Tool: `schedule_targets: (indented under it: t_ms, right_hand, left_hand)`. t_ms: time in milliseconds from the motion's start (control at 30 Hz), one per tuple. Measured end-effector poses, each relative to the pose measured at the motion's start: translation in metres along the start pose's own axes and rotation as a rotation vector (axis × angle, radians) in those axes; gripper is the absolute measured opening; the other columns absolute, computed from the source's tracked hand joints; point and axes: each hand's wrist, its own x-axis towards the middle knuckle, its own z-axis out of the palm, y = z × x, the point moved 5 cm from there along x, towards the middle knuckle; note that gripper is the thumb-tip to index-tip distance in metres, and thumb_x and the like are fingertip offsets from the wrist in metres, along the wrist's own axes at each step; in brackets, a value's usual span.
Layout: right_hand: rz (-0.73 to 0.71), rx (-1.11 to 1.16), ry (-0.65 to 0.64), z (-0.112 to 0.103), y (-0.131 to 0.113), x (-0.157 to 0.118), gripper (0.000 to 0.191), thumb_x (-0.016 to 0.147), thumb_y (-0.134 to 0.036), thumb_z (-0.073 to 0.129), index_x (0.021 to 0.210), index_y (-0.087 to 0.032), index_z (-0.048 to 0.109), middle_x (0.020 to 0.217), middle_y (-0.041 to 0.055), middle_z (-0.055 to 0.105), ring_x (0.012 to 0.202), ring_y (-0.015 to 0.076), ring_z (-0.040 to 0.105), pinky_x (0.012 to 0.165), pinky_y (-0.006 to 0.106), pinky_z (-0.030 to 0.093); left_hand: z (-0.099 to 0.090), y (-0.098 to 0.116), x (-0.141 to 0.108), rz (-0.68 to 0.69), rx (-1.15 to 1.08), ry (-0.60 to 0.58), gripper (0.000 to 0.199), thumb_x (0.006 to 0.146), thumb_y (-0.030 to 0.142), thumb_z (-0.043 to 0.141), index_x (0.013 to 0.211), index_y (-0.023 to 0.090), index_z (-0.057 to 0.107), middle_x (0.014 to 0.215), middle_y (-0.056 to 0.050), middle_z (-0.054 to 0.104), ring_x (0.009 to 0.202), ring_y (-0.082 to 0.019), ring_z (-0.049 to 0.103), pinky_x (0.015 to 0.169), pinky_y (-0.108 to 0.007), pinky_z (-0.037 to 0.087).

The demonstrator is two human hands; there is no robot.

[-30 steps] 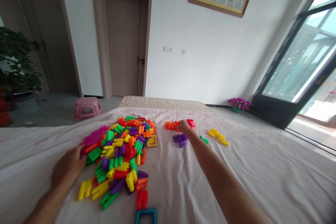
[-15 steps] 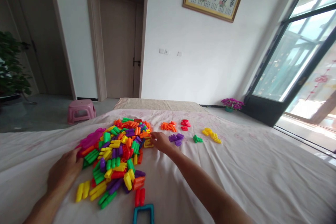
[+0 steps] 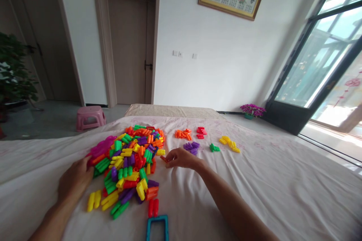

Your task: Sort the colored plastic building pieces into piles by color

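A heap of colourful plastic toy building blocks [image 3: 128, 162], shaped like joined tubes, lies on a pale cloth. To its right, my right hand [image 3: 181, 158] pinches a small orange-red block [image 3: 164, 159], just off the heap's edge. My left hand [image 3: 74, 180] rests at the heap's left side, its fingers closed at the near end of a magenta plastic piece [image 3: 103, 146] with a wavy edge; most of these fingers are hidden. Beyond my right hand lie small colour groups: orange blocks [image 3: 183, 134], red blocks [image 3: 201, 132], purple blocks [image 3: 191, 147], green blocks [image 3: 214, 147] and yellow blocks [image 3: 229, 144].
A blue rectangular frame [image 3: 157, 219] lies at the near edge, touching or close to two red tubes [image 3: 153, 208]. Past the cloth-covered surface [image 3: 268, 188] stand a pink stool [image 3: 90, 118] and a pot of magenta flowers [image 3: 252, 110].
My right hand has drawn back from the heap, toward me and slightly right, with the orange-red block in its fingertips. My left hand stays at the magenta piece; the view has shifted slightly.
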Motion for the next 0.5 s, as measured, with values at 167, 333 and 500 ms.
schedule_targets:
  t_ms: [167,333,500]
  right_hand:
    - [0.029,-0.170,0.274,-0.005,-0.002,0.009,0.020,0.092,-0.026,0.068,0.105,-0.018,0.081,0.099,0.0055,0.078,0.088,0.0189,0.071,0.076,0.025,0.049]
    - [0.071,-0.473,0.336,0.006,-0.012,0.032,0.023,0.099,-0.032,0.061,0.110,-0.020,0.078,0.119,0.0105,0.072,0.106,0.0229,0.068,0.084,0.029,0.047]
    - [0.110,-0.554,0.315,0.018,-0.010,0.041,0.020,0.093,-0.034,0.070,0.105,-0.020,0.075,0.116,0.0106,0.071,0.112,0.0251,0.064,0.082,0.029,0.045]
  left_hand:
    - [0.000,0.000,0.000,-0.005,-0.021,-0.018,0.062,0.099,0.033,0.029,0.151,0.012,0.054,0.147,-0.021,0.062,0.128,-0.035,0.063,0.102,-0.046,0.048]
    - [0.004,-0.005,0.004,-0.001,-0.013,0.009,0.059,0.098,0.035,0.034,0.149,0.014,0.056,0.145,-0.019,0.064,0.127,-0.032,0.064,0.102,-0.043,0.048]
    - [0.006,-0.009,0.007,-0.014,0.018,-0.003,0.061,0.097,0.038,0.035,0.148,0.015,0.058,0.141,-0.019,0.066,0.120,-0.034,0.067,0.096,-0.044,0.051]
